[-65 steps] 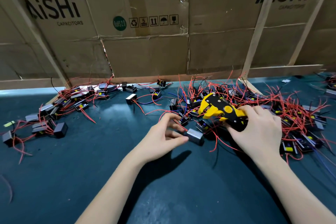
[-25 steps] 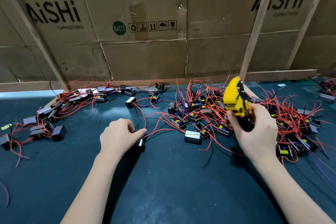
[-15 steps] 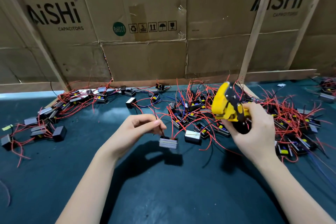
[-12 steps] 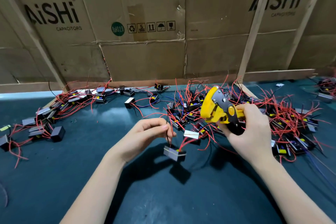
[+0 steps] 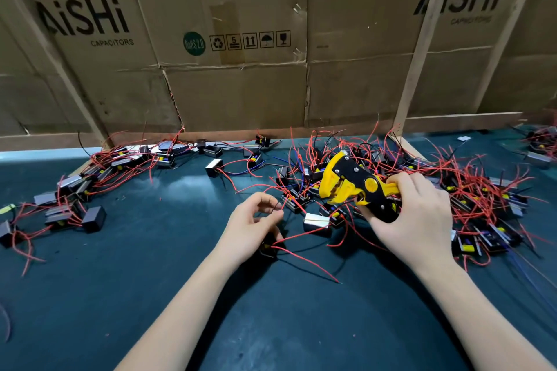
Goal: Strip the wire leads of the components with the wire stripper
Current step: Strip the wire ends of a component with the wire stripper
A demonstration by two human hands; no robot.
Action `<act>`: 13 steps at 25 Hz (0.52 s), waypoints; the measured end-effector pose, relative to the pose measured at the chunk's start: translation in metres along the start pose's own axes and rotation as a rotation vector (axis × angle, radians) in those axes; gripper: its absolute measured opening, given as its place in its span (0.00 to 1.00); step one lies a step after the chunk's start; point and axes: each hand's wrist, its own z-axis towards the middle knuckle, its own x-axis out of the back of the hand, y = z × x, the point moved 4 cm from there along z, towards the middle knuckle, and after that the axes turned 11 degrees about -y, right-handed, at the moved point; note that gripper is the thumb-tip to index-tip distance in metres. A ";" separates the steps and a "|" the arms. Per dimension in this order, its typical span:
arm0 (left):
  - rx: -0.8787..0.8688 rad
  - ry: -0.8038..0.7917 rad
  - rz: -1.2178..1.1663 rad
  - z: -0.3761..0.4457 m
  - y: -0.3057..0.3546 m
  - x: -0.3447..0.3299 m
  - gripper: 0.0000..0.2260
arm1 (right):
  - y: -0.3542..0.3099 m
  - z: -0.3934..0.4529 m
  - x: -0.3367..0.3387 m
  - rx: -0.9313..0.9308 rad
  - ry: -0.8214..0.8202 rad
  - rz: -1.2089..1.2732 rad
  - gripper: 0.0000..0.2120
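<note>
My left hand [image 5: 251,226] pinches a thin black lead between thumb and forefinger. Its small black component [image 5: 268,248] lies on the mat just under the palm, partly hidden, and a red lead [image 5: 307,263] trails off it to the right. My right hand [image 5: 417,215] grips the handles of the yellow and black wire stripper [image 5: 351,184]. The stripper's jaws point left, a short way up and right of my left fingers. A tangled pile of components with red leads [image 5: 482,205] lies behind and to the right of the stripper.
A silver-faced component [image 5: 316,220] lies between my hands. A second heap of components [image 5: 75,190] spreads along the left of the dark green mat [image 5: 150,280]. A cardboard wall [image 5: 241,93] with wooden struts [image 5: 419,48] closes off the back.
The component that hung from my left hand's pinch has come down onto the mat under the hand. The stripper has dropped lower, its jaws now pointing left.
</note>
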 end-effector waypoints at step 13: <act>-0.142 -0.240 -0.074 -0.005 0.015 -0.015 0.12 | -0.001 -0.002 -0.009 -0.056 -0.069 -0.166 0.29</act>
